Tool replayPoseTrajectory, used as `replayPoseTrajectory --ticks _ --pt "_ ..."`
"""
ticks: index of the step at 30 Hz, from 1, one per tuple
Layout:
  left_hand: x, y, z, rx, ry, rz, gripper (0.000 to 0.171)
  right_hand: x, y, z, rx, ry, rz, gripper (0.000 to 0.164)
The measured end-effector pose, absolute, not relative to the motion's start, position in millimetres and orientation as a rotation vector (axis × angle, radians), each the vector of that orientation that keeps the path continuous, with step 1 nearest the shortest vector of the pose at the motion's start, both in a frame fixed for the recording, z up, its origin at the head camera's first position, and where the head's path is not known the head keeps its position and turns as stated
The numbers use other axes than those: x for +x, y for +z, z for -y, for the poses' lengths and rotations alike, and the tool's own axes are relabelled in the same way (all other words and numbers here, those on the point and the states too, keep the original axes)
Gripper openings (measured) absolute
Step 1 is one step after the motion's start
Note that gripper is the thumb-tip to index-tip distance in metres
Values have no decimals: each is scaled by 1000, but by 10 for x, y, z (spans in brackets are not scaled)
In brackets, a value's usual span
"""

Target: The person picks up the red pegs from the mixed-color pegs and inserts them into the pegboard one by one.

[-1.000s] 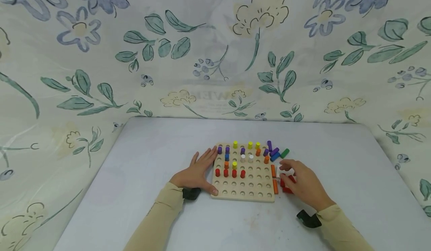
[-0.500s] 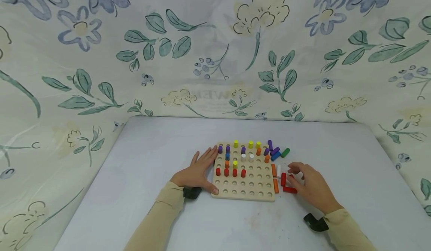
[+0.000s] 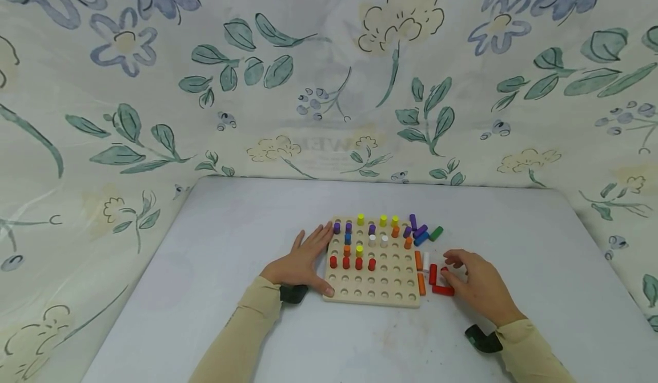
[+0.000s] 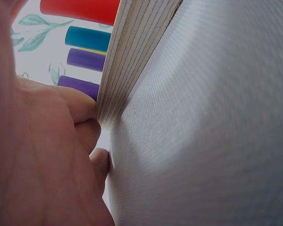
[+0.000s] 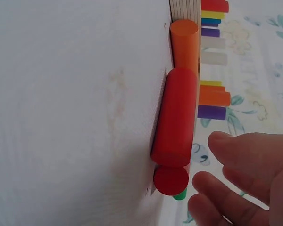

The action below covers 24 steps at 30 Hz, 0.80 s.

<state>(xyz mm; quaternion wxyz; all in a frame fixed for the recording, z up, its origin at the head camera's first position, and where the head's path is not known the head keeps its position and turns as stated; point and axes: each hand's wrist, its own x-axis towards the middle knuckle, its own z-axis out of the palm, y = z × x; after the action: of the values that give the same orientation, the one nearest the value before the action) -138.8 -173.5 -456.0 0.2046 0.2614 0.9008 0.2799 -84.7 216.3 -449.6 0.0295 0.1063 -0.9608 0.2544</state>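
Right hand [image 3: 478, 287] shifted away from the pegboard [image 3: 377, 287], thumb and fingers parted near red pegs [image 3: 443, 290] beside it; left hand [image 3: 300, 263], spread, touched its edge. Fingertip bumps could have rolled pegs.

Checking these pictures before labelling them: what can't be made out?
Head: most of one red peg, hidden by the right hand.
Head: lettering on the cloth, too faint to read.
Left wrist: part of a standing red peg, cut off by the top edge.
Right wrist: most of the green peg, behind a red one.
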Motion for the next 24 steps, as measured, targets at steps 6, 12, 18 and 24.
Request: replayPoseTrajectory --ticks 6,12,18,24 --pt "-1394 -4556 1721 722 776 -2511 135 -871 -4534 -2169 282 751 3027 42" --pt "-1395 -4562 1718 717 776 -2519 135 -884 -4552 -2174 274 727 3049 43" --pt "-1396 -4559 1723 709 762 -2520 135 -883 -4549 -2170 256 725 3086 43" --pt "-1386 -4548 1721 722 787 -2515 134 -884 -4565 -2174 252 721 3091 41"
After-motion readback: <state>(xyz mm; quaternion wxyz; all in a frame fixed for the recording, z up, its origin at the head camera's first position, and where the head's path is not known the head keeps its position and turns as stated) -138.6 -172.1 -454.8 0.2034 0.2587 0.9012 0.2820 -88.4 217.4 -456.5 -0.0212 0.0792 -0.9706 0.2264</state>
